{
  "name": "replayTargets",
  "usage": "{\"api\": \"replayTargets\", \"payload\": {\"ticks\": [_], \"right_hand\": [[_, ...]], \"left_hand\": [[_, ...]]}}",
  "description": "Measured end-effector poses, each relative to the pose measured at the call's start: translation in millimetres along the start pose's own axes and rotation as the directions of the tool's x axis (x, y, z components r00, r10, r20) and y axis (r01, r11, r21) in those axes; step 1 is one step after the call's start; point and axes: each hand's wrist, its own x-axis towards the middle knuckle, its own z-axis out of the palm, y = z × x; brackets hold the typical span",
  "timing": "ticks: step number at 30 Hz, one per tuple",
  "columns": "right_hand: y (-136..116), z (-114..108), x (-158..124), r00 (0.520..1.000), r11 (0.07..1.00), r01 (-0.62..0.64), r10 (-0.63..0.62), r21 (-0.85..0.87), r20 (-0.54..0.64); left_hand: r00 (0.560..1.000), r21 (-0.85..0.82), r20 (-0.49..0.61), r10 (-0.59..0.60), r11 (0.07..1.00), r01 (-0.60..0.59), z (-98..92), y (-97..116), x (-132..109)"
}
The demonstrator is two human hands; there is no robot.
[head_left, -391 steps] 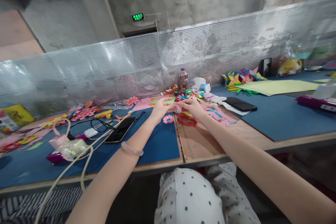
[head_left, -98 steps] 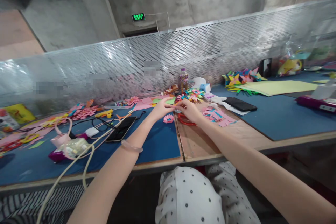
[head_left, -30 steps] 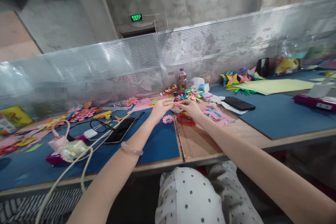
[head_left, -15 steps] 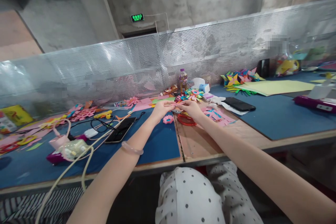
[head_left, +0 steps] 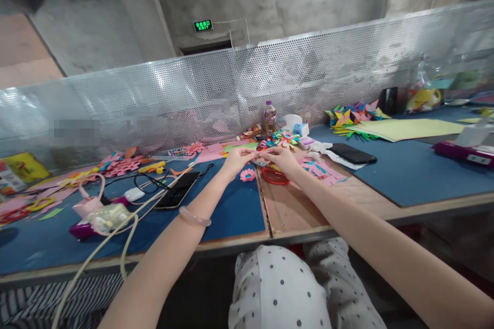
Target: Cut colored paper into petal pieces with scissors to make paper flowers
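My left hand [head_left: 238,160] and my right hand [head_left: 281,158] meet above the front part of the table, both with fingers pinched together. Between the fingertips is a small pink piece that looks like paper; the fingers mostly hide it. A pink paper flower [head_left: 247,175] lies on the blue mat just below my left hand. Under my right hand is a red looped object [head_left: 275,177], probably scissors handles. Pink and blue paper strips [head_left: 322,170] lie to the right of it.
Behind the hands stand a drink bottle [head_left: 270,119] and a multicoloured paper flower [head_left: 286,138]. Phones lie left [head_left: 178,190] and right [head_left: 353,153]. Cables [head_left: 127,236] and a power adapter [head_left: 111,217] occupy the left side. Yellow paper sheets [head_left: 409,128] lie at right, before a perforated metal screen [head_left: 285,74].
Both hands stay in nearly the same place, fingertips still together. The fingers have shifted only slightly around the small pink piece, which now shows less. The table is unchanged.
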Motion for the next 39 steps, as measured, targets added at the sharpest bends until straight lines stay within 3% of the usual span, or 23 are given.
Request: {"api": "replayTargets", "payload": {"ticks": [9, 39], "right_hand": [[1.0, -0.6, 0.6, 1.000, 0.994, -0.028, 0.028, 0.107, -0.002], [0.9, -7.3, 1.1, 0.998, 0.993, -0.045, 0.041, 0.111, 0.042]], "left_hand": [[1.000, 0.003, -0.004, 0.028, 1.000, -0.028, 0.1, 4.4, -1.8], [0.999, -0.037, 0.030, -0.024, 0.999, 0.025, -7.2, 8.2, -1.7]]}}
